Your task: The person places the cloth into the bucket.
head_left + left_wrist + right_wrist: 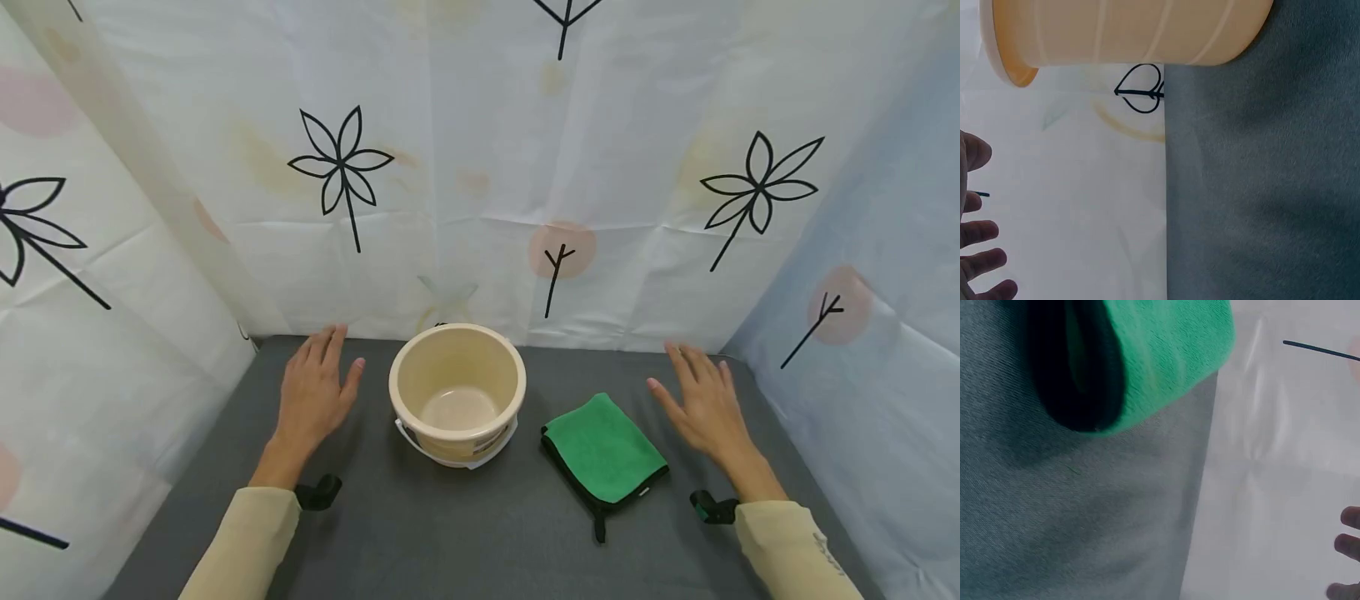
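Observation:
A cream plastic bucket stands upright on the grey table, its white handle lowered against the front side. To its right lies a folded green cloth with black edging and a small black loop at the near corner. My left hand is left of the bucket, apart from it, fingers extended and holding nothing. On the other side my right hand hovers right of the cloth with spread fingers, also holding nothing. The left wrist view shows the bucket's ribbed side; the right wrist view shows the cloth's folded edge.
The grey table runs back to a white patterned fabric wall with black leaf drawings. More fabric hangs along the left and right sides. Each wrist carries a small black camera mount.

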{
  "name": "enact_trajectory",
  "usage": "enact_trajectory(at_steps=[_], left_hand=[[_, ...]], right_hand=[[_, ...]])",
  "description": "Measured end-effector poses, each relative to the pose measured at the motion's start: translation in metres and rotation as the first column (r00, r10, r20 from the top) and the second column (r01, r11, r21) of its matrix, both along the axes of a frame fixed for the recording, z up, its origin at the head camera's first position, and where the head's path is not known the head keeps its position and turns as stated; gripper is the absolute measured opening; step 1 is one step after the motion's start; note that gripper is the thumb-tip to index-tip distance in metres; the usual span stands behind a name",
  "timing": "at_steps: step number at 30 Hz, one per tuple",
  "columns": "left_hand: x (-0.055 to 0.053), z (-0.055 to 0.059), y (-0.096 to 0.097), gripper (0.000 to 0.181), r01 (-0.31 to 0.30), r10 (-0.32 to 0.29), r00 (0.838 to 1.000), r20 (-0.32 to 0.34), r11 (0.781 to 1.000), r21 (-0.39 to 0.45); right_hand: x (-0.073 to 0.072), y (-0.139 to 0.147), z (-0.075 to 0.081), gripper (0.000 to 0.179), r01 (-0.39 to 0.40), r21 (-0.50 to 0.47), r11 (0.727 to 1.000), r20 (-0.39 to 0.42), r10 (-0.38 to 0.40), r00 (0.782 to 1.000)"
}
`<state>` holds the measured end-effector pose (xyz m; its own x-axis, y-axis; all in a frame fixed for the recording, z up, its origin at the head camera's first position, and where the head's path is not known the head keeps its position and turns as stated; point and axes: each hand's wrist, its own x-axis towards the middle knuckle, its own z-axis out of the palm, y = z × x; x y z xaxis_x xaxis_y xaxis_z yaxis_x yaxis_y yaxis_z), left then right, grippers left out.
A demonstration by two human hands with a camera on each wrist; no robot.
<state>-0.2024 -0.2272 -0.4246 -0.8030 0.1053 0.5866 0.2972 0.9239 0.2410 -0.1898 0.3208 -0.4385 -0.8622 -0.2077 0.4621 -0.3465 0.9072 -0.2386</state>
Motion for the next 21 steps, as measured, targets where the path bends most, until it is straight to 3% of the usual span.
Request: enact_trajectory(at_steps=[5,9,12,18,21], left_hand=[[0.005,-0.007,0.006,0.051,0.037,-0.04,0.999,0.019,0.986,0.16],[0.009,-0.011,0.015,0.05,0.06,-0.083,0.995,0.061,0.948,0.311],[0.012,-0.012,0.024,0.054,0.097,-0.143,0.987,0.079,0.901,0.422],[0.015,-0.015,0.045,0.06,0.196,-0.307,0.948,0.085,0.774,0.602],[0.015,-0.016,0.054,0.062,0.229,-0.36,0.929,0.084,0.74,0.633]], right_hand=[[0.005,-0.003,-0.008,0.061,0.003,-0.019,1.0,0.034,-0.002,0.999],[0.011,-0.007,-0.013,0.06,0.023,-0.084,0.996,0.176,-0.008,0.984],[0.016,-0.01,-0.019,0.063,0.026,-0.153,0.988,0.274,0.017,0.961],[0.025,-0.016,-0.037,0.072,0.002,-0.2,0.98,0.355,0.071,0.932],[0.029,-0.018,-0.047,0.077,-0.016,-0.204,0.979,0.373,0.093,0.923]])
